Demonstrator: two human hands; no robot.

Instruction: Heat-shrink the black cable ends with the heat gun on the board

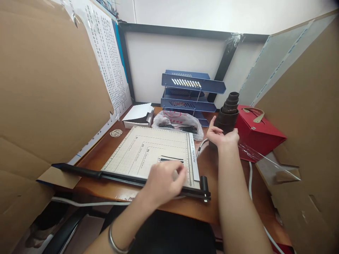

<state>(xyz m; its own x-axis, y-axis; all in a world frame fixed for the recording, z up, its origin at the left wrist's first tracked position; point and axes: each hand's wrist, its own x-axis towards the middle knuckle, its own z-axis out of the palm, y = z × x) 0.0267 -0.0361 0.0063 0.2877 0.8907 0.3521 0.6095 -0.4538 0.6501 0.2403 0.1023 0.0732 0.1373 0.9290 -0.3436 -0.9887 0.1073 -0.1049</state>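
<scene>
My left hand (165, 183) is over the right front part of a paper cutter (127, 150), a cream gridded board with a black blade arm along its near edge. The thumb and index finger are curled together in a pinch; I cannot make out anything between them. Just beyond the knuckles, several thin black strips (172, 158) lie on the board. At the right, my right hand (222, 137) curves its fingers and thumb around a dark brown roll (227, 116), upright with stepped, narrowing coils at its top. The roll's lower part is partly hidden by the hand.
Behind the cutter are a clear plastic bag (181, 123) of black strips, a white box (139, 114) and blue tiered trays (189, 104). A red bag (259, 130) stands beside the roll. Rubber bands (116, 133) lie at left. Cardboard walls (53, 77) flank the desk.
</scene>
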